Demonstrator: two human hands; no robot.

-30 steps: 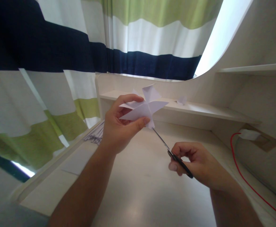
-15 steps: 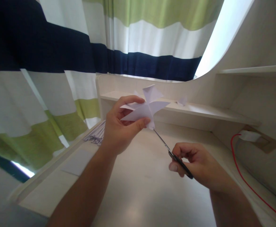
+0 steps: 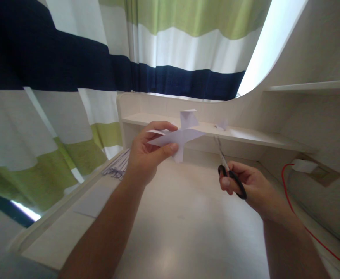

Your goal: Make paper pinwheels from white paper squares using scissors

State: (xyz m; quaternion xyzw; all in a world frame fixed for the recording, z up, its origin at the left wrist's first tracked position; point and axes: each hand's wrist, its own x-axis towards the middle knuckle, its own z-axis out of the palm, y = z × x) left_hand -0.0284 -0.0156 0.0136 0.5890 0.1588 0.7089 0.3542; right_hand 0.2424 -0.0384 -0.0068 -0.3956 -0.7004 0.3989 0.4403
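My left hand (image 3: 146,159) pinches a folded white paper shape (image 3: 179,135) with several pointed flaps, held up above the pale desk (image 3: 170,217). My right hand (image 3: 245,186) grips a pair of scissors (image 3: 226,166) by the black handles. The thin blades point up and slightly left, and they stand apart from the paper, to its right.
A low shelf (image 3: 245,133) runs along the back of the desk with a small paper scrap (image 3: 222,124) on it. A red cable (image 3: 292,209) trails down the right side from a white plug (image 3: 302,166). Thin metal rods (image 3: 117,166) lie at the desk's left edge. A striped curtain (image 3: 71,77) hangs behind.
The scissors have left the paper's lower tip and swung to the right, blades now pointing up. My left hand has tilted the paper flatter.
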